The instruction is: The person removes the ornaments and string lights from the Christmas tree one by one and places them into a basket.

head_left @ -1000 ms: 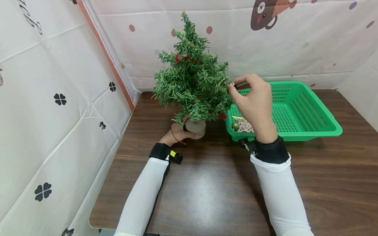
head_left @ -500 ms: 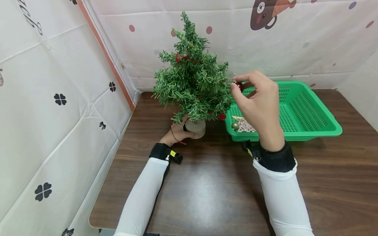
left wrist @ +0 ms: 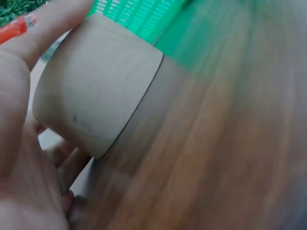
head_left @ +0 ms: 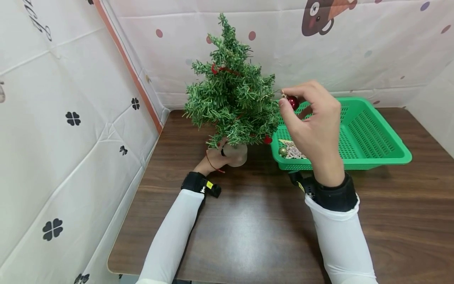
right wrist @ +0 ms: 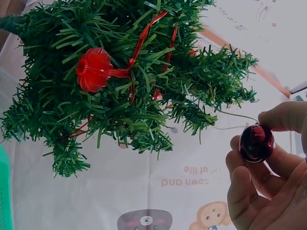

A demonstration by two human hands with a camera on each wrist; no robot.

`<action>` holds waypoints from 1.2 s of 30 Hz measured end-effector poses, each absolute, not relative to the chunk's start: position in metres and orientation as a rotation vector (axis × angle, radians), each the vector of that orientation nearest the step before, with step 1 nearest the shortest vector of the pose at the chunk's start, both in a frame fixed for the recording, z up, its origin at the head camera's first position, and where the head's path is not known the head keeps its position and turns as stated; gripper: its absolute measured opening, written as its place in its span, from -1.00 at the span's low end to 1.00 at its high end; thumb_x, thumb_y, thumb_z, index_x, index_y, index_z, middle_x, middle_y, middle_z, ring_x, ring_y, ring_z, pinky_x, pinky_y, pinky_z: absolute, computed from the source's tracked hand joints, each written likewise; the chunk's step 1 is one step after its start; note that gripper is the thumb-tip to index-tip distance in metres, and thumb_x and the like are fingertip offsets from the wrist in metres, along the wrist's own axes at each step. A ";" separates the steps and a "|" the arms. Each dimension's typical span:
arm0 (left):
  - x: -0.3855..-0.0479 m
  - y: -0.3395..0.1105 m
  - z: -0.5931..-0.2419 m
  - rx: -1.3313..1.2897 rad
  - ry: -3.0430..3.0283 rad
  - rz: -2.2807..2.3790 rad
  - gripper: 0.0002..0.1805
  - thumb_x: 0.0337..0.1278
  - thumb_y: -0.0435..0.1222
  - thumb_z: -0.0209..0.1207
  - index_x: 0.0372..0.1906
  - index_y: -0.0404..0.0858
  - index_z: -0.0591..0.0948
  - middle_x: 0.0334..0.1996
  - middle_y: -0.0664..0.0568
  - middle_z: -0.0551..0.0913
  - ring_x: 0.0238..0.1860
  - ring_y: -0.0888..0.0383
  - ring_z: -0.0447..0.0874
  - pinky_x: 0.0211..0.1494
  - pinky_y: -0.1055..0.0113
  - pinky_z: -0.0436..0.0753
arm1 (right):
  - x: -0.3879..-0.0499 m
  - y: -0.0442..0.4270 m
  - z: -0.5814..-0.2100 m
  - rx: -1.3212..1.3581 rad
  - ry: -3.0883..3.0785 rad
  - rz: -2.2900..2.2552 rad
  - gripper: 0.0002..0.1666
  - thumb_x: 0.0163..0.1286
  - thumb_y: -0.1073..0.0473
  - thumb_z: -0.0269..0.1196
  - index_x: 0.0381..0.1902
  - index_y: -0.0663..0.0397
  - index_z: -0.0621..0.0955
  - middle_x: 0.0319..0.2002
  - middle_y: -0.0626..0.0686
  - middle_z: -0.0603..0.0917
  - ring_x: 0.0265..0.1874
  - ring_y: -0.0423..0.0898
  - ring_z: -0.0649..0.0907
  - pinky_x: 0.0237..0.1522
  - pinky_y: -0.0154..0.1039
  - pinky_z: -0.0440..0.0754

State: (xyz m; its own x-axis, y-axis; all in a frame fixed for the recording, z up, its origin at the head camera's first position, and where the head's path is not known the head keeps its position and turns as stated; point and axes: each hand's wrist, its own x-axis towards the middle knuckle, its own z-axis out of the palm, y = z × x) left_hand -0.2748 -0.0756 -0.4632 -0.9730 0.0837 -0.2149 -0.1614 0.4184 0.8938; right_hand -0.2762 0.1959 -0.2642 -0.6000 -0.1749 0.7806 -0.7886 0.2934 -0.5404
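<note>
A small green tree [head_left: 232, 94] stands upright on a pale round base [head_left: 237, 155]. The left hand [head_left: 217, 158] curls round that base; in the left wrist view the fingers pass behind the base [left wrist: 98, 86]. Right of the tree, the right hand [head_left: 313, 122] pinches a shiny dark red ball [head_left: 293, 102] near its top between thumb and fingers. In the right wrist view the ball [right wrist: 257, 143] has a thin wire loop reaching toward a branch tip; whether the wire touches it I cannot tell. A red flower-shaped light [right wrist: 94, 70] on a red wire sits among the branches.
A green basket [head_left: 376, 161] stands at the right, partly behind the right hand, with a gold ball [head_left: 282, 151] and a glittery snowflake [head_left: 293, 151] at its left end. The brown table [head_left: 244, 228] meets printed cloth walls at the back and left.
The right hand has drawn back to the right, away from the tree's edge, with the red ball, which shows more fully now. The left hand stays at the base.
</note>
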 end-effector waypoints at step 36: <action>-0.274 -0.073 -0.468 -0.007 2.487 1.683 0.33 0.03 0.09 0.45 0.67 -0.10 -0.22 0.44 -0.27 0.39 0.42 -0.18 0.40 0.52 -0.10 0.33 | -0.299 0.232 -0.257 0.681 -1.995 1.374 -0.75 0.38 0.13 0.35 -0.07 0.11 0.81 -0.27 -0.40 0.60 -0.24 -0.34 0.60 -0.35 -0.48 0.49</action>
